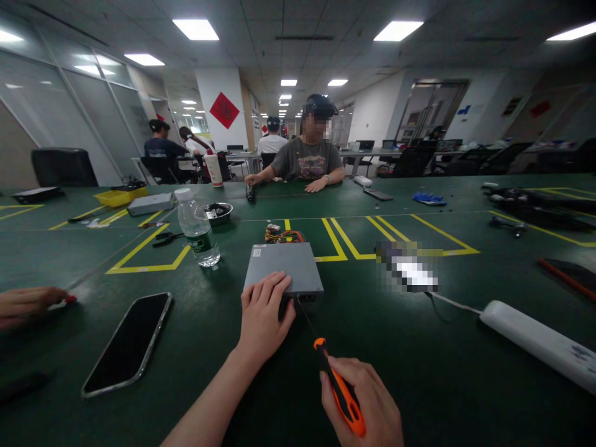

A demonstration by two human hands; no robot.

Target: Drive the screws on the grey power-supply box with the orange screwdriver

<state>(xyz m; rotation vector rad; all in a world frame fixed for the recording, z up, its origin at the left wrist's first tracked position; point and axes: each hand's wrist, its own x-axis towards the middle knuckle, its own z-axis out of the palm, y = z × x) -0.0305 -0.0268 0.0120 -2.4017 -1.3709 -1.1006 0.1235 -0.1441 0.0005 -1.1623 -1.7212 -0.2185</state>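
A grey metal computer power supply (298, 264) lies flat on the green table, its bundle of coloured wires (284, 234) at the far side. My left hand (266, 310) grips its near left corner, fingers over the top and thumb down by the front face. Wrapped round an orange and black handle, my right hand (365, 397) holds a screwdriver (342, 394). The thin shaft points away and up to the power supply's near face, close to my left thumb. Whether its tip sits in a screw is too small to tell.
Left of the power supply stand a water bottle (198, 233) and a metal bowl (218, 213). A phone (128, 344) lies near left, beside another person's hand (30, 305). A lit phone (412, 267) and white power strip (535, 338) are right. A person (311, 155) sits opposite.
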